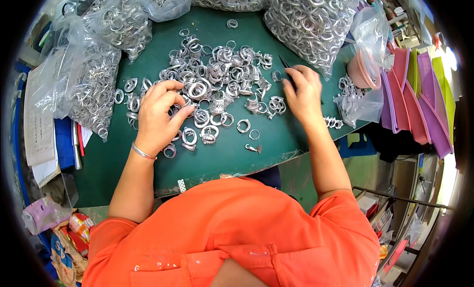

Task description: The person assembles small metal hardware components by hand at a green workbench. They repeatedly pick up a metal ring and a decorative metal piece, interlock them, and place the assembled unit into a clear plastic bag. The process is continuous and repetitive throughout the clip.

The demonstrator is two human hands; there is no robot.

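across a green table (101, 178), with bulging clear bags (307, 33) along the far side and at the left, a broad loose heap of silvery rings (224, 72) in the middle, between both hands. over the heap's left part, a left hand (160, 107) with half-curled fingers and the thumb slightly parted from them, any hold on a ring impossible to tell, and just beside the heap's right side, a right hand (306, 93) with bent fingers loosely closed round a slim dark tool (283, 61), pointed toward the far left. nearer the front edge, apart from the heap, a single thin ring (250, 134).
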